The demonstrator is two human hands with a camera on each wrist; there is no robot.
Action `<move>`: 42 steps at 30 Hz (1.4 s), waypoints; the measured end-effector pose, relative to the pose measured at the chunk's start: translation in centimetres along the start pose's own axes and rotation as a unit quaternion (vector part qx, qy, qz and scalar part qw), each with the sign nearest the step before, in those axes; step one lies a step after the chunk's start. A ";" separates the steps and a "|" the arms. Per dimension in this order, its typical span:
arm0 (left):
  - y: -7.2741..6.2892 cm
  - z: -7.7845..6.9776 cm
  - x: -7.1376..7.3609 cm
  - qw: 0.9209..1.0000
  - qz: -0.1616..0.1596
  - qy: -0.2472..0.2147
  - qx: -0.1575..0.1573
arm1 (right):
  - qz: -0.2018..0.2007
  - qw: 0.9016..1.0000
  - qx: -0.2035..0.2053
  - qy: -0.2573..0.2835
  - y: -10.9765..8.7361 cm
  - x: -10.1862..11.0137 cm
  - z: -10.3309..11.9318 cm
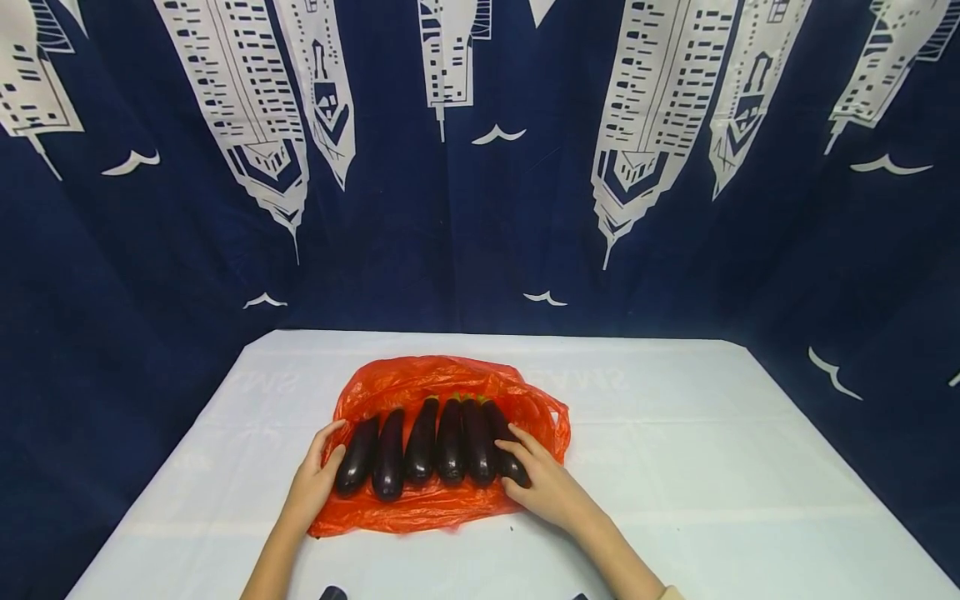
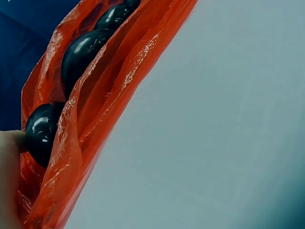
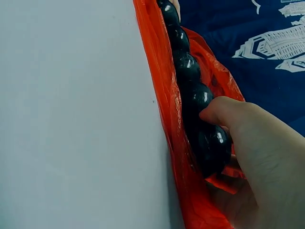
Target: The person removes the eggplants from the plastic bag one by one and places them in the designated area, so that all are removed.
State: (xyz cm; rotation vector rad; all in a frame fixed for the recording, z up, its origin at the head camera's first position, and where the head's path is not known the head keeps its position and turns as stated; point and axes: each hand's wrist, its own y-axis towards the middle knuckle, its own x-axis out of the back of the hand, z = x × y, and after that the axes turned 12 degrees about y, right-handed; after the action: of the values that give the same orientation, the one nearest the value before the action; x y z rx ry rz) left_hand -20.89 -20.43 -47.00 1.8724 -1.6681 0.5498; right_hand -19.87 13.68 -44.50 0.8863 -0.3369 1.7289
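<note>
Several dark purple eggplants (image 1: 420,442) lie side by side in a row on a spread red plastic bag (image 1: 390,518). My left hand (image 1: 313,479) is at the row's left end, fingers reaching along the bag's edge and thumb against the leftmost eggplant (image 2: 43,133). At the other end, my right hand (image 1: 546,483) grips the rightmost eggplant (image 1: 517,471). In the right wrist view its thumb lies over that eggplant, with the fingers on the outer side, partly hidden. The row's rounded ends face me; the green stem ends point away.
A white-covered table (image 1: 712,467) extends around the bag on all sides. Behind it hangs a dark blue cloth (image 1: 450,225) with white building and bird prints. Two small dark objects, one of them a rounded black thing (image 1: 333,593), poke in at the bottom edge of the head view.
</note>
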 end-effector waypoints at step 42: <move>-0.2 -0.2 0.0 0.999 0.011 0.024 0.020 | 0.022 0.999 -0.020 -0.045 -1.6 2.4 2.6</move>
State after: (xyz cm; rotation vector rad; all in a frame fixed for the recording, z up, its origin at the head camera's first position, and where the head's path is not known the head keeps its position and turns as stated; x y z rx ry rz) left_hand -20.72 -20.27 -46.87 1.8559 -1.6601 0.6382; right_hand -17.64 14.25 -41.38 0.9357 -0.4529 1.7191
